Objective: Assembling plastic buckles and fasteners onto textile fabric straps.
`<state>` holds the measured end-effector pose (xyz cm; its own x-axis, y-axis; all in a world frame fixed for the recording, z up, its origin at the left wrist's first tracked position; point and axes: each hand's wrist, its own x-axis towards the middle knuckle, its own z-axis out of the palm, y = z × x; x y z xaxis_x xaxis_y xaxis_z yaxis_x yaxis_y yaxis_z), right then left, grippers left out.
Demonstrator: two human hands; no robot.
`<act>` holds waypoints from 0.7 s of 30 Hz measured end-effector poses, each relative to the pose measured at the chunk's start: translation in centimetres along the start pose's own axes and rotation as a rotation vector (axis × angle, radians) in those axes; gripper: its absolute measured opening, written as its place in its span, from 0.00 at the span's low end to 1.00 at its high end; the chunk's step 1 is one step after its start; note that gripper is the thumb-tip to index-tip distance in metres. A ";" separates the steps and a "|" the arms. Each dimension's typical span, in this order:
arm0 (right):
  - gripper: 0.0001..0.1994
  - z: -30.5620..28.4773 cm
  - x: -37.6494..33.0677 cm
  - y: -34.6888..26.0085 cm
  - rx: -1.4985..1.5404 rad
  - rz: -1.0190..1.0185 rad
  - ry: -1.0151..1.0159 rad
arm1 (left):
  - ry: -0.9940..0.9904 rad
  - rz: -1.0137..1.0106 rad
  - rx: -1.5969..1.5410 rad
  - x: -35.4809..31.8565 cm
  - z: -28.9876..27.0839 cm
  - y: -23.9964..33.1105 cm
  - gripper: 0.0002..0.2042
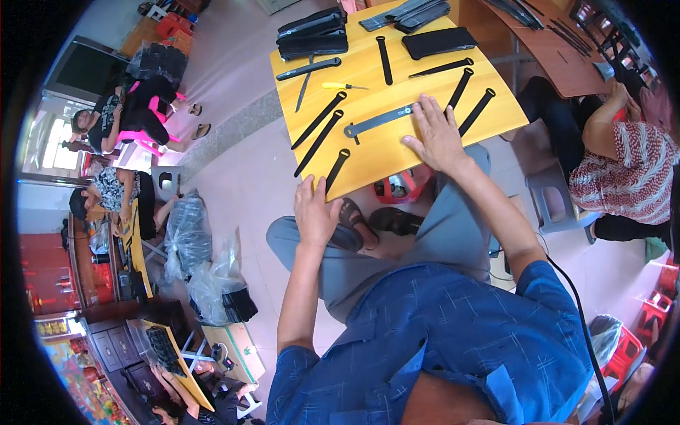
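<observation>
My left hand [315, 211] rests at the near edge of the yellow wooden table [368, 152], its fingers touching the lower end of a black strap [337, 168]. My right hand [438, 134] lies flat and spread on the tabletop, fingertips by the right end of a grey metal bar [379, 121]. Several more black straps [320, 119] lie in a row across the table, two of them [477, 110] just right of my right hand. Neither hand holds anything.
Stacks of black straps [312, 35] and a black pouch [439, 41] sit at the table's far side, with a yellow-handled screwdriver [343, 86]. A person in a patterned shirt [623, 170] sits to the right. Other people sit at the left by plastic bags [188, 234].
</observation>
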<state>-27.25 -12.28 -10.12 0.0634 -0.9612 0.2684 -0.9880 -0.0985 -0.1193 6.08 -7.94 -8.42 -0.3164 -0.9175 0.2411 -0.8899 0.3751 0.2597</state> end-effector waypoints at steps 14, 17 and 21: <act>0.15 -1.1 -6.9 -8.1 1.442 0.231 -0.369 | 0.272 -0.069 -0.558 -2.0 -0.9 3.7 0.11; 0.15 -2.2 -6.8 -9.5 1.766 0.237 -0.282 | 0.117 -0.194 -0.891 -2.2 -0.9 6.1 0.08; 0.16 -4.7 -6.1 -10.5 2.052 0.257 -0.268 | 0.007 -0.341 -1.157 -2.5 0.5 8.7 0.08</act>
<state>-17.89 -4.15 -6.03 0.1818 -0.9832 -0.0147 0.5607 0.1159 -0.8198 -1.08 -2.45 -7.24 -0.1176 -0.9931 0.0015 -0.1046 0.0139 0.9944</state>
